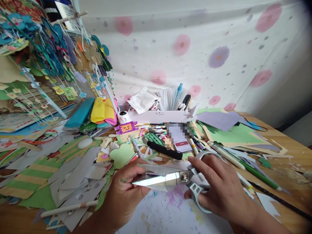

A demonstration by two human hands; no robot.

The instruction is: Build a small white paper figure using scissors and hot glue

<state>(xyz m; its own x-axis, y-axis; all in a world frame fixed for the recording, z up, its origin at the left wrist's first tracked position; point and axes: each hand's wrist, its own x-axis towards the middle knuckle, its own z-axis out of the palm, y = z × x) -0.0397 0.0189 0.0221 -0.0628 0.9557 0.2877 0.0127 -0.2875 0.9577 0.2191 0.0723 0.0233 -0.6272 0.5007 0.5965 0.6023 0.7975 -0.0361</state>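
In the head view, my right hand (220, 188) grips the grey handles of a large pair of scissors (170, 178), its fingers through the loops. The blades point left, slightly parted, with a thin pale piece of paper (158, 187) between and behind them. My left hand (128, 191) pinches that paper near the blade tips, thumb below and fingers above. Part of the paper is hidden by the blades and fingers. Below both hands lies a white sheet (156, 217) marked with purple and yellow scribbles.
Paper scraps (83, 169) cover the left side. A black cutter (164, 150), phone (181, 139) and pens lie ahead, before a white box (156, 117) of supplies. Green and purple sheets (234, 131) lie at right; paper ornaments (51, 48) hang at upper left.
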